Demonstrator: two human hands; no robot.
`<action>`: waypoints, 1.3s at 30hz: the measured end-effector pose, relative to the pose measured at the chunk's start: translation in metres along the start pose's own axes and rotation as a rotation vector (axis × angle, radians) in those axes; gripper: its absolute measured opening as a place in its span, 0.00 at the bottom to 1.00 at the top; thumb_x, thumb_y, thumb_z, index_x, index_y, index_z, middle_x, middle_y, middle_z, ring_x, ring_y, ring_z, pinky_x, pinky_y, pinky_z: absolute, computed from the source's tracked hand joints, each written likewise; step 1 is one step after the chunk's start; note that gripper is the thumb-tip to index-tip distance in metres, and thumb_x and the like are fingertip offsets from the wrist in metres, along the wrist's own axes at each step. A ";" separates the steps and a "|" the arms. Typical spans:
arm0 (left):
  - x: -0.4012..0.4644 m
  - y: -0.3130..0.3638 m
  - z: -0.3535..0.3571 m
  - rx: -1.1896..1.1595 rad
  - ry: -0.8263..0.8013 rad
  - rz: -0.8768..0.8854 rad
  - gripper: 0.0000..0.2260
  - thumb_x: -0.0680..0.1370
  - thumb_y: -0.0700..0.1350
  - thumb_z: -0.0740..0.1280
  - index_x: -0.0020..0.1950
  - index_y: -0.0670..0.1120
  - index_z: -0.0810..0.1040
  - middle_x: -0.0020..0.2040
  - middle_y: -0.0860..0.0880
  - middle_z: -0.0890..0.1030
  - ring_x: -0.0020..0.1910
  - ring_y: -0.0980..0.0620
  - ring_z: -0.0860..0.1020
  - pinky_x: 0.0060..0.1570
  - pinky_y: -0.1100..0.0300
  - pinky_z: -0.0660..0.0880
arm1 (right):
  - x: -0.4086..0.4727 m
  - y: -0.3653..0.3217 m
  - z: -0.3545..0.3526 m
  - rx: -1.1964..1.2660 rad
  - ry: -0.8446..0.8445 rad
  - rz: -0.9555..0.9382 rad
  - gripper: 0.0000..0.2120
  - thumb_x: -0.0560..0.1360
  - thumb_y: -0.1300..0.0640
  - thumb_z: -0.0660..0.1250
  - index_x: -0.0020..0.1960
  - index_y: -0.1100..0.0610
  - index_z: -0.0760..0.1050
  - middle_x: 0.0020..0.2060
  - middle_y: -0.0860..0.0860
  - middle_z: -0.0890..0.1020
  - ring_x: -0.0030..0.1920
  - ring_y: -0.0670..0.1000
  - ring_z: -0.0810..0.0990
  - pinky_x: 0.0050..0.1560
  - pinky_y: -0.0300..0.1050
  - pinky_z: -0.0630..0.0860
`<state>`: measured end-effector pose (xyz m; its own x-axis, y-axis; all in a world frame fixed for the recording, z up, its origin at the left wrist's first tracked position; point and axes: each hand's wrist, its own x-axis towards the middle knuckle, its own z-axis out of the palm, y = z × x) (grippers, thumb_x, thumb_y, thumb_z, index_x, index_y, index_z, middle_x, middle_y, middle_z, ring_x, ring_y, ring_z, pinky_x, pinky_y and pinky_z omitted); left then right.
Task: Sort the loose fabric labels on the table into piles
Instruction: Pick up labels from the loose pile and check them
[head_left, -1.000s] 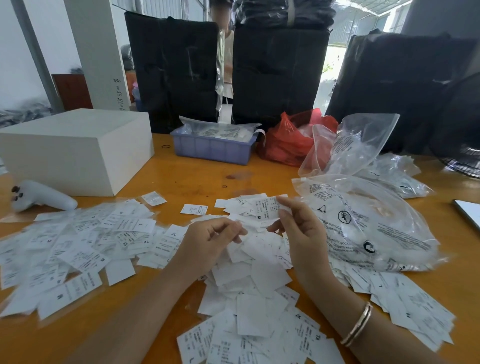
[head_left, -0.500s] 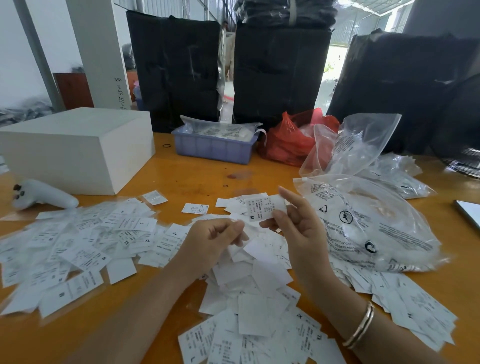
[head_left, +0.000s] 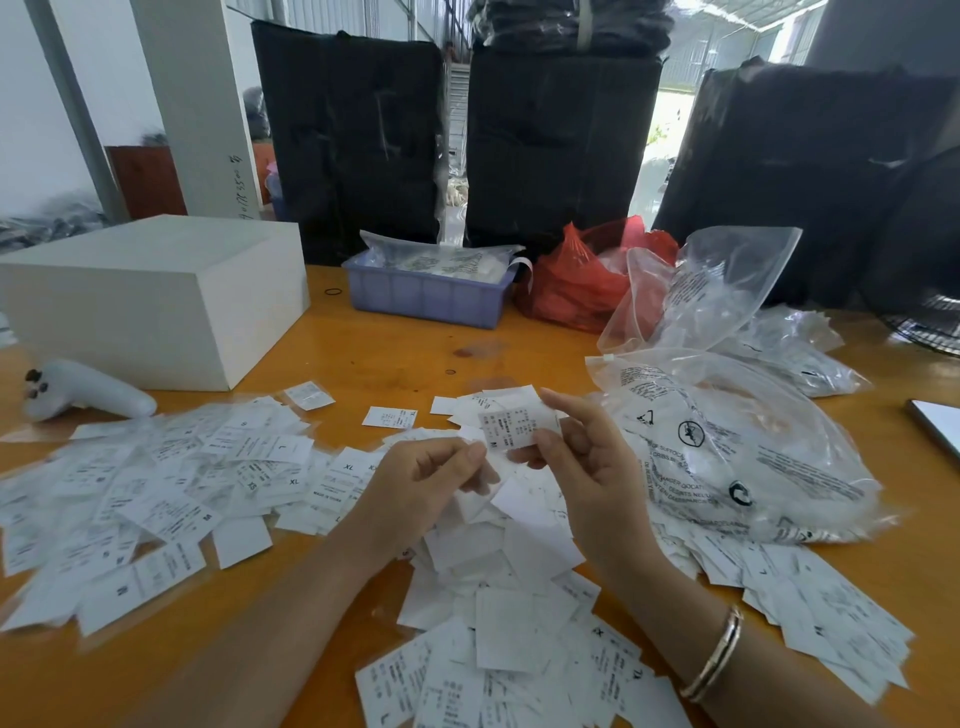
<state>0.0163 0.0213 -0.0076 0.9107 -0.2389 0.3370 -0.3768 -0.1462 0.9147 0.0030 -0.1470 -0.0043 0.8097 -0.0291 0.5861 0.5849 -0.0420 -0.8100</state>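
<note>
Several white fabric labels lie loose over the orange table (head_left: 405, 358): a wide spread at the left (head_left: 156, 478), a heap in the middle (head_left: 498, 597) and another at the right (head_left: 831, 613). My right hand (head_left: 587, 467) pinches one printed label (head_left: 511, 426) and holds it up above the middle heap. My left hand (head_left: 421, 493) sits just left of it, its fingers curled and its fingertips by the label's lower left corner; whether it holds a label I cannot tell.
A white box (head_left: 150, 296) stands at the back left, with a white controller (head_left: 78, 397) in front of it. A blue tray (head_left: 426, 296), a red bag (head_left: 582, 280) and clear plastic bags (head_left: 727, 452) lie behind and to the right. A phone's corner (head_left: 935, 423) shows at the right edge.
My right hand has lifted a printed label off the middle heap and turned its face toward me. My left hand has barely moved.
</note>
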 end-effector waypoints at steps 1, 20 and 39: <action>0.000 0.000 0.000 -0.004 0.004 -0.009 0.15 0.72 0.57 0.61 0.35 0.51 0.83 0.36 0.53 0.83 0.36 0.63 0.78 0.38 0.75 0.71 | 0.000 0.000 0.000 0.009 0.001 -0.003 0.18 0.77 0.69 0.61 0.58 0.48 0.73 0.44 0.50 0.84 0.42 0.50 0.84 0.42 0.36 0.78; 0.005 0.000 -0.001 -0.073 0.077 -0.041 0.05 0.73 0.40 0.71 0.41 0.50 0.82 0.36 0.52 0.84 0.36 0.60 0.81 0.37 0.73 0.74 | 0.002 -0.001 -0.001 0.084 0.086 0.035 0.19 0.78 0.68 0.60 0.62 0.48 0.71 0.36 0.51 0.82 0.40 0.51 0.85 0.42 0.38 0.79; 0.006 -0.009 0.000 0.156 0.164 0.061 0.07 0.71 0.44 0.73 0.41 0.56 0.78 0.37 0.60 0.80 0.38 0.65 0.77 0.35 0.74 0.72 | 0.003 0.002 -0.001 -0.001 -0.117 0.298 0.10 0.75 0.62 0.68 0.45 0.47 0.81 0.32 0.46 0.82 0.35 0.40 0.80 0.36 0.30 0.72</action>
<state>0.0257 0.0211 -0.0140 0.8961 -0.0941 0.4337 -0.4416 -0.2862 0.8503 0.0064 -0.1481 -0.0046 0.9453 0.0748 0.3175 0.3215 -0.0497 -0.9456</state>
